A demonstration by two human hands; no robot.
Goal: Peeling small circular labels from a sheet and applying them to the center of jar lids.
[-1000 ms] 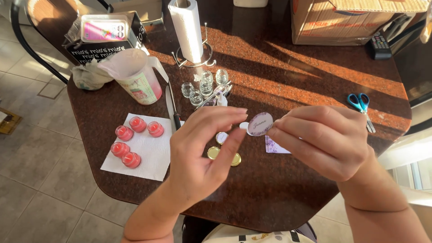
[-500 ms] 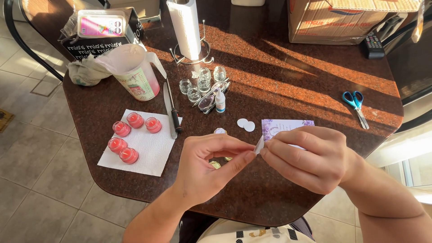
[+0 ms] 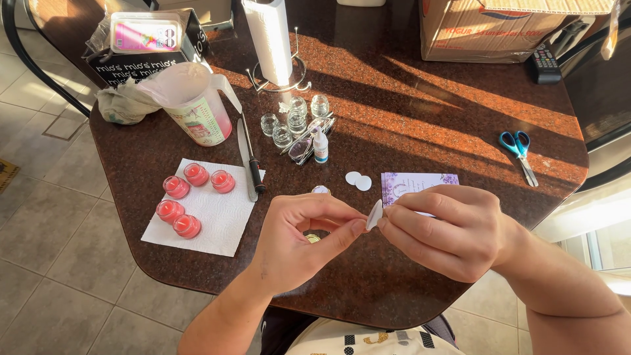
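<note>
My left hand [image 3: 299, 240] and my right hand [image 3: 447, 230] meet above the near edge of the dark stone table [image 3: 407, 98]. Between their fingertips they pinch a small round white sticker [image 3: 374, 214], held edge-on. Just behind my right hand lies a purple floral sticker sheet [image 3: 414, 184]. Two loose white round stickers [image 3: 358, 179] rest to its left. A gold jar lid [image 3: 313, 237] shows under my left hand.
Several small jars with pink wax [image 3: 190, 194] sit on a paper towel [image 3: 217, 217]. A measuring jug [image 3: 197, 105], a knife [image 3: 248, 158], empty glass jars [image 3: 292, 121], a small dropper bottle [image 3: 320, 146], a paper towel roll [image 3: 269, 39], blue scissors [image 3: 519, 151], a remote [image 3: 544, 64] and a cardboard box [image 3: 506, 26] stand farther back.
Both hands have come lower and nearer to me. The round sticker, held face-up a second ago, is now turned edge-on between the fingertips.
</note>
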